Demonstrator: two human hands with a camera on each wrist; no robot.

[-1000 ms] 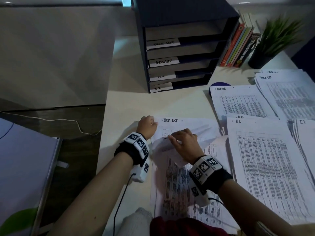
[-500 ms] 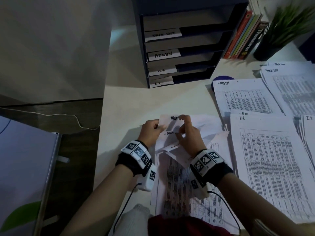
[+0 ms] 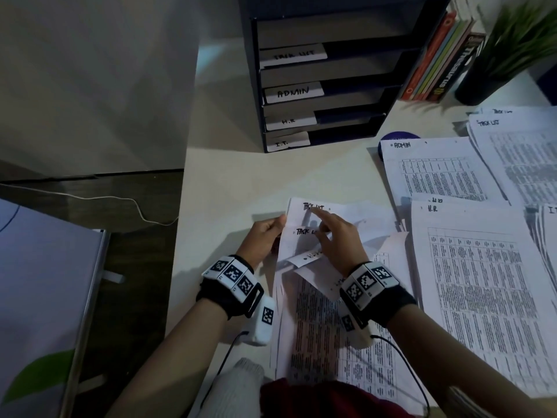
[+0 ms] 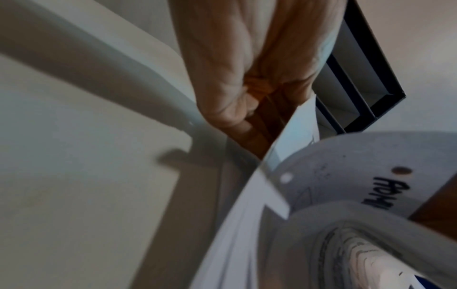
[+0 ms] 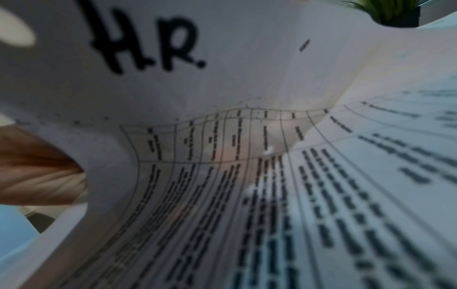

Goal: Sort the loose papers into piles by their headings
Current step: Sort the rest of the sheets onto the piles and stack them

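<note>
Two hands worked on one messy bunch of loose papers (image 3: pixel 313 327) that lay on the white desk (image 3: pixel 241 176), in front of the dark paper tray rack (image 3: pixel 331 70). The left hand (image 3: pixel 265 236) pinched the left edge of the bunch, thumb on top and fingers curled under it. The right hand (image 3: pixel 340 236) lay on the bent-up top sheets with its fingers stretched out, and one fingertip touched the words "TASK LIST" on the top sheet (image 3: pixel 331 212). More sheets under that hand curled up, and one of them had "H.R." (image 5: pixel 148 43) written big on it.

The rack had four shelves with labels that read TASK LIST, ADMIN, H.R. and I.T. from top to bottom. Right of the rack stood some books (image 3: pixel 440 61), and right of the books stood a green plant in a dark pot (image 3: pixel 512 40).

Four sorted piles lay in front of the rack and to its right: an ADMIN pile (image 3: pixel 437 170), a TASK LIST pile (image 3: pixel 518 152), an H.R. pile (image 3: pixel 482 282) and an I.T. pile (image 3: pixel 550 236) at the picture's edge. A round blue thing (image 3: pixel 398 136) peeked out from under the ADMIN pile. A thin white cable (image 3: pixel 90 199) ran over the dark floor, left of the desk.
</note>
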